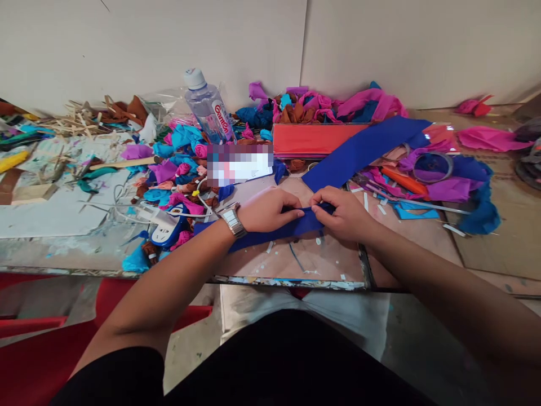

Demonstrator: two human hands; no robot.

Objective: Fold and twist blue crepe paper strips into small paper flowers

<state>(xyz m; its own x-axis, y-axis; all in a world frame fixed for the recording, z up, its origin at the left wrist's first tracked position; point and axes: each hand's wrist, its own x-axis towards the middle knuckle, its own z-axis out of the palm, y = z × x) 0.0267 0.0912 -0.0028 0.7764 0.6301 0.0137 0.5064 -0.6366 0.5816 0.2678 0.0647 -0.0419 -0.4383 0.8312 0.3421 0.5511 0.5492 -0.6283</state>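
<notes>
While the left hand (282, 210) and right hand (338, 214) both pinch the blue strip (296, 226) over the near side of the worktop (332, 260), an uneven tug could crease or tear it — or its left end could snag on the watch (232, 219) or socket (166, 231).

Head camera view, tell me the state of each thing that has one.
Narrow dark blue cloth-like strip: pinched by the left hand and the right hand.
Clear plastic bottle: standing, white cap on.
Silver metal wristwatch: worn on the left wrist.
Long red rectangular pack: flat, partly covered by a wide dark blue strip.
Blue-and-white power strip: on or off unclear.
</notes>
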